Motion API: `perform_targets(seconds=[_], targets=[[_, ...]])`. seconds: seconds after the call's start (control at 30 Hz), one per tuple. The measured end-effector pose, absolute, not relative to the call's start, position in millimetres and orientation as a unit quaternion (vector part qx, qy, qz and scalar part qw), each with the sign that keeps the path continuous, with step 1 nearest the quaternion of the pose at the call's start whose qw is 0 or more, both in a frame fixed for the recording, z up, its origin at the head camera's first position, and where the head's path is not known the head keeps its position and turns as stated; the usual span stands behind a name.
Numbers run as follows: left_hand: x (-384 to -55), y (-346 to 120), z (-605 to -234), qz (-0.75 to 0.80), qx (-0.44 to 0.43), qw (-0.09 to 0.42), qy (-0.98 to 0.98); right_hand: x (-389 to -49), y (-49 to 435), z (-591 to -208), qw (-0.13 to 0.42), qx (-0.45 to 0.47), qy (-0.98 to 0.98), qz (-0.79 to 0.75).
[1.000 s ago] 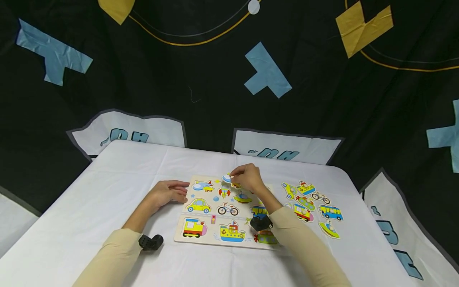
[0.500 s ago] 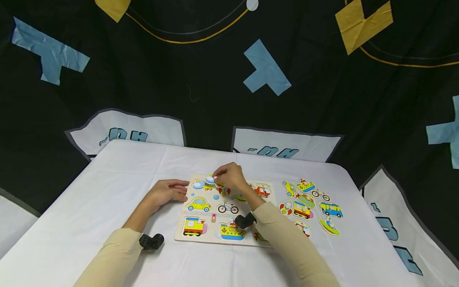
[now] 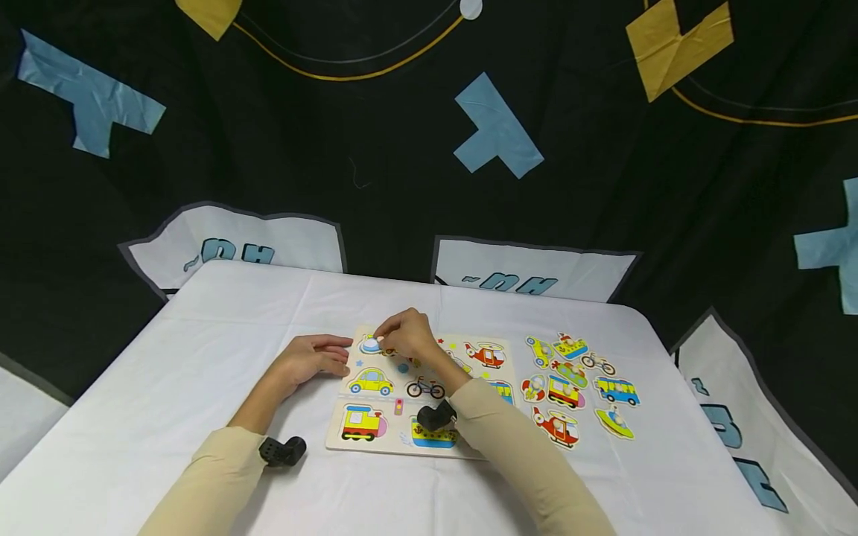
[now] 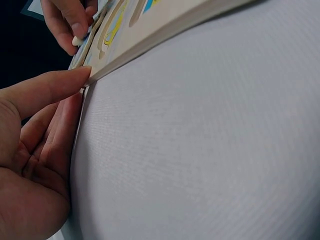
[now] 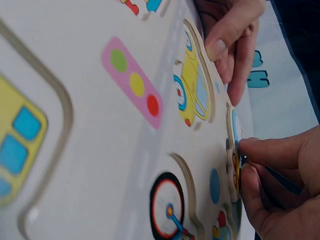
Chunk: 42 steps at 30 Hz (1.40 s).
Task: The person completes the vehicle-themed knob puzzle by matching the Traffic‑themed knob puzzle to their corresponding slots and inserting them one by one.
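A wooden puzzle board [image 3: 401, 426] with vehicle pictures lies on the table. At its upper left picture, my right hand [image 3: 407, 333] pinches an airplane puzzle piece [image 3: 369, 345] by its small white knob [image 4: 77, 41]. The right wrist view shows thumb and finger at this piece, which lies on or just over the board; whether it is fully seated, I cannot tell. My left hand [image 3: 308, 361] rests at the board's left edge with relaxed fingers. In the left wrist view, one digit [image 4: 60, 85] touches the board's edge.
Several loose pieces lie right of the board, among them a bus [image 3: 617, 391], a helicopter [image 3: 558, 427], a train [image 3: 566, 392], a bicycle [image 3: 598, 363] and a flying saucer [image 3: 614, 423]. A white cloth [image 3: 201, 357] covers the table. A dark curtain [image 3: 375, 149] hangs behind.
My right hand has moved left across the board's top with the airplane piece, from above the rocket picture to the upper left picture. The left hand has stayed at the edge.
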<state>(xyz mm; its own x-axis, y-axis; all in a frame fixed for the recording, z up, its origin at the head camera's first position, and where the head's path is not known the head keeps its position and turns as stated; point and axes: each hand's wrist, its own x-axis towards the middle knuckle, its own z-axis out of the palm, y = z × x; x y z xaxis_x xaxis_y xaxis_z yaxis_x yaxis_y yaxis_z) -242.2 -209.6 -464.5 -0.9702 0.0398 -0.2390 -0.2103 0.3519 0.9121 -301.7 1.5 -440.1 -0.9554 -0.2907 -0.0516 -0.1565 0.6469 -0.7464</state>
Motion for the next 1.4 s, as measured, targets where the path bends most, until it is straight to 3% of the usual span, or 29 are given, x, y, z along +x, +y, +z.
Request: perform_targets(seconds=[0.93,1.4], targets=[[-243,-208,-462,0.555,-0.056,0.119,0.822,-298,-2,-446,0.086,-0.087,0.89,-0.44],[-243,-209,-465,0.543,-0.06,0.115,0.83,-300,45,-434,0.06,-0.086,0.884,-0.456]])
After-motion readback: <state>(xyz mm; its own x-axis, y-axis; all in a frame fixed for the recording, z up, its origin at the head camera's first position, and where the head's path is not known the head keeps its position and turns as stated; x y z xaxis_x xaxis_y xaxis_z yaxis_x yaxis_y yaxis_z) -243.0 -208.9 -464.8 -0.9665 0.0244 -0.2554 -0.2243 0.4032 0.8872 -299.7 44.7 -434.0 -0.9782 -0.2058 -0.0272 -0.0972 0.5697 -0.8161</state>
